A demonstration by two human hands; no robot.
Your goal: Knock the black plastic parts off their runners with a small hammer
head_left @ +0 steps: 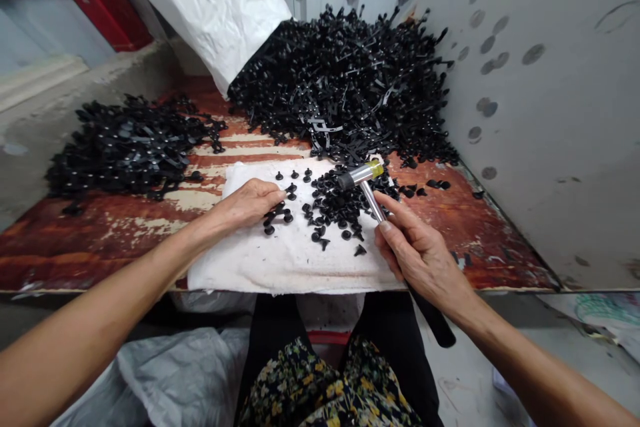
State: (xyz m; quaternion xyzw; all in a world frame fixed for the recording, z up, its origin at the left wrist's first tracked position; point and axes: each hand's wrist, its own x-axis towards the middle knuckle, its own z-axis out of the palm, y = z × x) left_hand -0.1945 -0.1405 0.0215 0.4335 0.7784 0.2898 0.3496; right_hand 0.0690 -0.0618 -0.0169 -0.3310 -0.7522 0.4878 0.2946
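My right hand (pixel 415 243) is wrapped round the handle of a small mallet (pixel 361 175), whose metal head has one black face and one yellow face. The mallet head hovers over a heap of loose black plastic studs (pixel 335 203) on a white cloth (pixel 300 267). At the cloth's left side, my left hand (pixel 255 201) is closed in a pinch on a black plastic strip (pixel 277 213) with round ends. Several small studs (pixel 294 175) stand upright just beyond those fingertips. My fingers partly hide the strip.
A large pile of black plastic parts (pixel 345 80) spills from a white sack (pixel 215 7) at the back. A smaller pile (pixel 130 147) lies left on the worn red-brown tabletop (pixel 210 177). A grey panel (pixel 530 113) bounds the right side, a low ledge (pixel 120 73) the left.
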